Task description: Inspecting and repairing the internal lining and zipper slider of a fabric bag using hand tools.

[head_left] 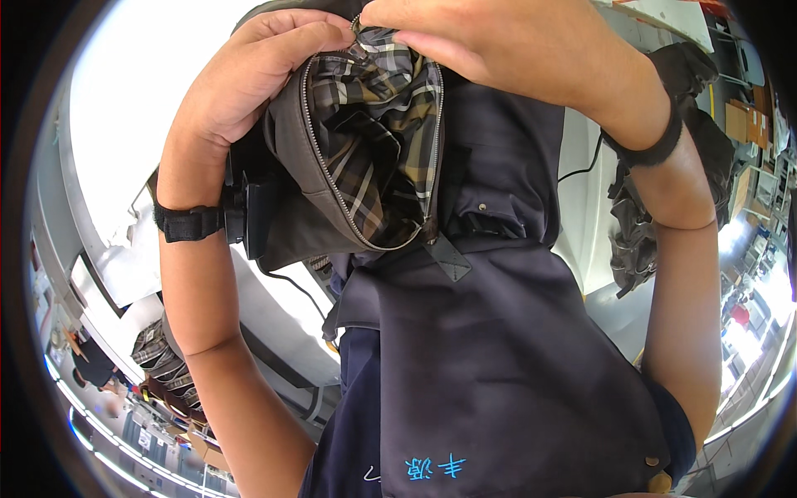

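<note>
Close under the head camera, a grey-brown zip pouch [315,166] is held up in front of the person's chest, its mouth unzipped and gaping. Its lining [374,133] is a plaid cloth in tan, dark grey and white, and the metal zip teeth run around the opening in a long loop.

The left hand [249,79] cups the pouch from the left side, fingers [311,33] curled closed over the upper rim and pinching the edge near the zip's top end. A black strap [187,222] circles that wrist, with a black boxy device [249,216] fixed at its inner side, and a thin black cable drops from it.

The right hand [498,41] comes in from the upper right, its fingers [432,46] closed on the top edge of the plaid lining just beside the left fingertips. A black band [656,141] sits on that wrist too.

Behind the pouch hangs a dark grey garment [498,349] with a small stitched tab and a short line of light blue embroidered characters [436,466] near its lower hem.

Off to the right, beyond the forearm, a crumpled dark grey bag [635,232] lies on a white tabletop [581,191]. Brown cardboard boxes [747,120] stand at the far right edge. At lower left, another plaid piece [158,349] lies below, with more brown cartons [203,448] near it.
</note>
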`<state>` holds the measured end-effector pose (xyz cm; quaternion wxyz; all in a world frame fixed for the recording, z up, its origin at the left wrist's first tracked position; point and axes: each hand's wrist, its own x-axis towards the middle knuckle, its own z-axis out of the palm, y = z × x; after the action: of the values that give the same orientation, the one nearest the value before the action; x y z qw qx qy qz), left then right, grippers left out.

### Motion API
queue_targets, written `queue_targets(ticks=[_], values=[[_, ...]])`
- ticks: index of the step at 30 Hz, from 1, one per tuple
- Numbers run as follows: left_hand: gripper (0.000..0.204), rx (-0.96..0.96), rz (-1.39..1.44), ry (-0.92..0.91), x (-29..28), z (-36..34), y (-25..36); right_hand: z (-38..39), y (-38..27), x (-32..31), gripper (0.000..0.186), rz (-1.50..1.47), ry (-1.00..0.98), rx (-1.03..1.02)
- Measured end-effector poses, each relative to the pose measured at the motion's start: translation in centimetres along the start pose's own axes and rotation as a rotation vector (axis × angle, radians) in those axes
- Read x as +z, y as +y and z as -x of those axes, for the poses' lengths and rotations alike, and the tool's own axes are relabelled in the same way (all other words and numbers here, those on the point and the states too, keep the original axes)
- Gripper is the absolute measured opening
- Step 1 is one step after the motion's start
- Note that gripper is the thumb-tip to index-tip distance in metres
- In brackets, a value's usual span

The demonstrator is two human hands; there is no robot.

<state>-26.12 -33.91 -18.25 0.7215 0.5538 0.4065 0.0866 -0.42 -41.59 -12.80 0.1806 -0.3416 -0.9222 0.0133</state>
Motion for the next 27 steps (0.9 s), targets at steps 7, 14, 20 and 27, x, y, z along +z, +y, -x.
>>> queue_targets(ticks=[7, 14, 20, 27], values=[[0.025, -0.022, 0.029, -0.014, 0.3, 0.0, 0.2, 0.1, 0.0, 0.1, 0.014, -0.060, -0.014, 0.028], [0.025, -0.014, 0.054, -0.014, 0.1, 0.1, -0.1, -0.1, -0.5, -0.3, 0.014, 0.017, -0.034, 0.016], [0.024, 0.011, 0.010, -0.018, 0.3, 0.0, 0.2, 1.2, 1.0, 1.8, 0.012, -0.095, 0.125, -0.037], [0.025, -0.033, 0.090, -0.043, 0.1, 0.1, 0.1, 1.3, 0.7, 1.5, 0.015, -0.154, 0.124, 0.068]])
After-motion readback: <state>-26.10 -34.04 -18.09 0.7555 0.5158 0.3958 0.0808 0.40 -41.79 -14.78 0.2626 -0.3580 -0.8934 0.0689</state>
